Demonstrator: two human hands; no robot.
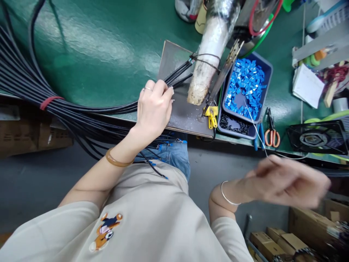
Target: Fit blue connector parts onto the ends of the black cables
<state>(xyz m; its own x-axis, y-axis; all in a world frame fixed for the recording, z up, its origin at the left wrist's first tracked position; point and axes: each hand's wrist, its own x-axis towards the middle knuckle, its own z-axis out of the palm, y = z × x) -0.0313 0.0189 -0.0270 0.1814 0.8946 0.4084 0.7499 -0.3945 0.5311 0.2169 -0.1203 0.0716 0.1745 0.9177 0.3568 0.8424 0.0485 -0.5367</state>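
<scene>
My left hand [154, 109] is closed around several black cables [174, 74], whose tips lie against a white wrapped cylinder [206, 54] at the far side of the grey board [188, 118]. The rest of the thick cable bundle [73, 109] runs off to the left, with a red tie [50, 103] round it. Loose cable ends with blue tips [166, 177] hang over my lap. My right hand [289, 180] is off the table edge at the right, smeared by motion. A thin pale wire [255, 125] passes close to it; whether the fingers hold it I cannot tell.
Blue connector pieces fill a grey tray [268, 72], with a tray of small black parts [234, 125] beneath it. Nearby are a yellow clip [212, 116], orange-handled cutters [272, 136] and a black fan [317, 138]. Cardboard boxes [265, 243] stand below right.
</scene>
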